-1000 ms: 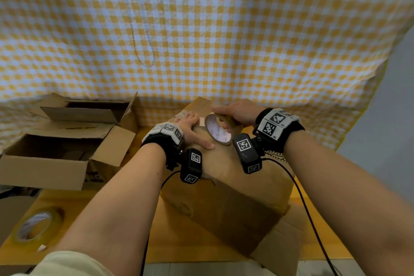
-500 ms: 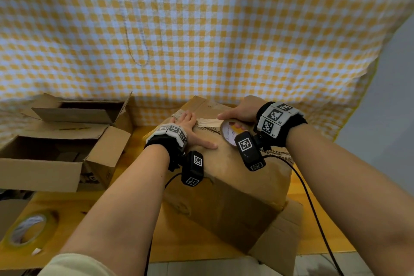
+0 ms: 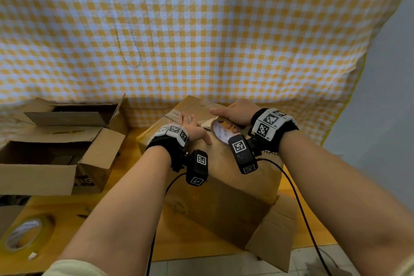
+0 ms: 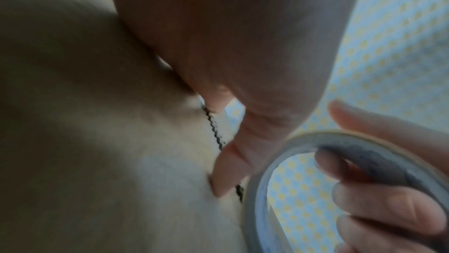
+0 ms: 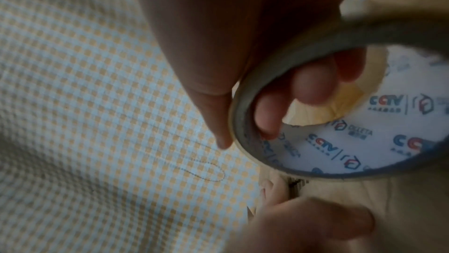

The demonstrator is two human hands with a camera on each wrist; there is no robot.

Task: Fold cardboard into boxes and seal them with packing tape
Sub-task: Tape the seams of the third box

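Note:
A closed brown cardboard box (image 3: 233, 188) stands on the yellow table in the head view. My left hand (image 3: 192, 127) lies flat on its top with straight fingers, pressing beside the flap seam; its thumb (image 4: 226, 172) touches the cardboard (image 4: 97, 122). My right hand (image 3: 235, 112) grips a roll of packing tape (image 3: 224, 130) standing on edge on the box top, fingers hooked through the core. The right wrist view shows those fingers (image 5: 308, 84) inside the tape roll (image 5: 340, 107), whose white inner liner carries printed logos. The roll (image 4: 323, 190) sits just right of my left thumb.
An open cardboard box (image 3: 56, 148) with raised flaps stands at the left of the table. A second tape roll (image 3: 22, 233) lies at the near left corner. A yellow-and-white checked cloth (image 3: 201, 29) hangs behind. A loose flap (image 3: 273, 244) juts out at the box's near right.
My right hand has drawn the tape roll along the box top toward me and to the right. The left hand stays pressed flat on the box.

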